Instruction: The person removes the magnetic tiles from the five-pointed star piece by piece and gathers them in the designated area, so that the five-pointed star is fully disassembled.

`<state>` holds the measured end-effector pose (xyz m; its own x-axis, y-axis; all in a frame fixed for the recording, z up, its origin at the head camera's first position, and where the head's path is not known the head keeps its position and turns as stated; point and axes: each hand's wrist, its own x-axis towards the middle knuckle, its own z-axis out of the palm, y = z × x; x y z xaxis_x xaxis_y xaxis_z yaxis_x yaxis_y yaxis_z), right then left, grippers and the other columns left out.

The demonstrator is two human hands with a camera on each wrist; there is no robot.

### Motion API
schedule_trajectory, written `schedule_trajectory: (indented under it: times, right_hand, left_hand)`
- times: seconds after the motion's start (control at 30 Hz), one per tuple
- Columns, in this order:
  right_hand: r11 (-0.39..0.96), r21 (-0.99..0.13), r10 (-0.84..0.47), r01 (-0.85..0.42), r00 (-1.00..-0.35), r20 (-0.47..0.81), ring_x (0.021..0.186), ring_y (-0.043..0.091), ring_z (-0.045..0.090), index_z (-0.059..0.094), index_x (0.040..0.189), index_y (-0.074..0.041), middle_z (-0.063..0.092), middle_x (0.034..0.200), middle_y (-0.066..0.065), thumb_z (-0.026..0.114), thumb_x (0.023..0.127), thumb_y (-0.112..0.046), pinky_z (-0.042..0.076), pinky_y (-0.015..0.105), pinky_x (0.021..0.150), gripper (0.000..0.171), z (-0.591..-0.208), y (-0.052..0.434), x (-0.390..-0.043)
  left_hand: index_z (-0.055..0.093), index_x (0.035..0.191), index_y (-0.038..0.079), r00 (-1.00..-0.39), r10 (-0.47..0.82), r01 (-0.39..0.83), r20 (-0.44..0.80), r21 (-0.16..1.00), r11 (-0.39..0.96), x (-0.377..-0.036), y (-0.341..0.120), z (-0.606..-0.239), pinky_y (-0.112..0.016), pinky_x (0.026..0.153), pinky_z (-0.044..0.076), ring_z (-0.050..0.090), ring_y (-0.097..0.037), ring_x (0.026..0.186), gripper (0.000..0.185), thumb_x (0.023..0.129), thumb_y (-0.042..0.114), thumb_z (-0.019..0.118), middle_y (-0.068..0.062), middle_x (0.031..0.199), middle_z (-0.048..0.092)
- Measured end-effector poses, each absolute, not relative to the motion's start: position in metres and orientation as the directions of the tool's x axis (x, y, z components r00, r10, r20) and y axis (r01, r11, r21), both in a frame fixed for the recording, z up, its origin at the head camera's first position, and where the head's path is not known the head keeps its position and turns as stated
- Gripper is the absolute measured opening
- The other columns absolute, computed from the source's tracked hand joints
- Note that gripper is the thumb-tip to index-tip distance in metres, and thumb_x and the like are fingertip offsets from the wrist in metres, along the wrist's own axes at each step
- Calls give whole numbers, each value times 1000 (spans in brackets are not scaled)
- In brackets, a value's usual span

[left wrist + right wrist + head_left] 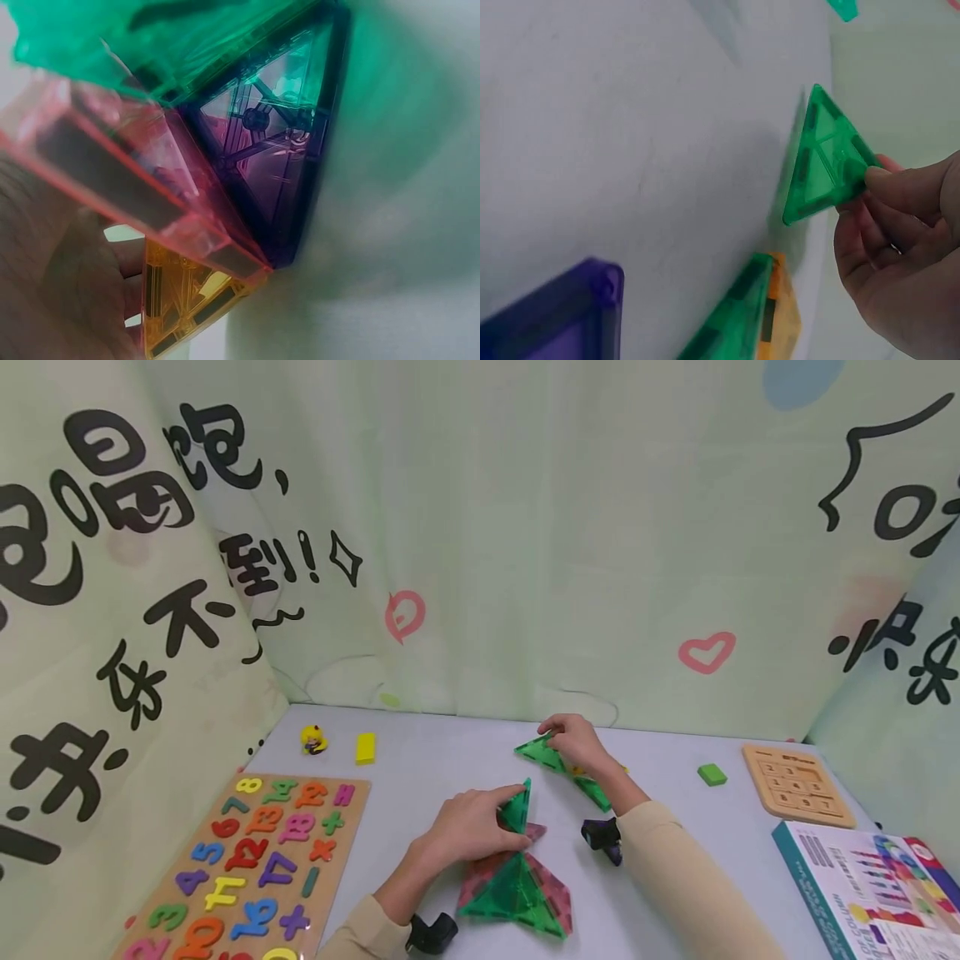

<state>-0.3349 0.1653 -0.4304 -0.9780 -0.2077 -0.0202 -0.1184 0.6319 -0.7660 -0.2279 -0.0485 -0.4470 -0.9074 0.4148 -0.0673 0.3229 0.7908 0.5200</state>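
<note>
Beyond a peaked model of translucent green and pink plastic tiles (517,897), a person's right hand (581,746) pinches a flat green triangular plastic tile (829,157), fingers narrow on one corner. Whether the tile touches the white tabletop (427,752) cannot be told. At the model, the left hand (476,827) holds an upright green tile (516,810) on the far side, thumb and forefinger bent around it. Seen from the left wrist, a purple triangular tile (255,150) and an amber tile (195,300) join the model's pink edge. Past the model to the right, near the right wrist, another green triangular tile (727,319) touches an orange one (784,315).

Left of the model lies a tan board (303,860) of brightly coloured numerals; farther beyond it on that side are a small yellow duck figure (313,740) and a yellow rectangular block (365,748). Well to the model's right are a green block (712,774), a tan numbered board (798,787) and a colourfully printed box (870,885).
</note>
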Motion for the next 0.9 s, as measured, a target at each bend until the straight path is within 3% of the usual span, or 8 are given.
schedule_trajectory:
  times: [0.13,0.3,0.5,0.67,0.9]
  right_hand:
    - [643,-756,-192,-127,-981,1,117,38,59,63,123,5,64,126,23,44,90,5,51,45,94,38,-437,164,-338]
    - [650,-742,-201,-166,-979,43,114,38,62,65,121,4,66,124,22,48,92,1,52,48,95,34,-440,163,-332]
    - [606,-775,-302,-182,-953,-12,96,28,66,69,115,0,71,108,17,59,95,-8,55,39,82,24,-436,164,-298]
    - [621,-754,-430,-216,-898,-97,80,19,63,70,112,-1,71,96,12,64,91,-10,53,32,71,24,-436,166,-263]
    - [583,-787,-514,-204,-842,-162,76,14,57,71,115,-3,70,103,9,68,89,-15,48,28,67,29,-441,166,-235]
  left_hand:
    - [50,145,34,-904,424,337,-51,524,782,-227,-45,-449,-30,73,46,54,-8,83,75,79,59,74,4,105,71]
    - [50,145,34,-907,419,340,-38,519,784,-227,-46,-449,-30,74,47,57,-7,87,75,79,59,74,4,108,71]
    - [49,145,34,-911,411,335,-35,518,787,-226,-50,-448,-29,73,46,58,-8,87,76,79,62,72,5,103,71]
    - [50,145,32,-912,409,333,-29,529,781,-226,-51,-448,-30,74,47,59,-7,86,77,79,63,73,6,102,70]
    - [51,144,30,-913,408,332,-18,548,768,-223,-49,-447,-29,70,46,61,-6,85,77,78,61,75,6,100,71]
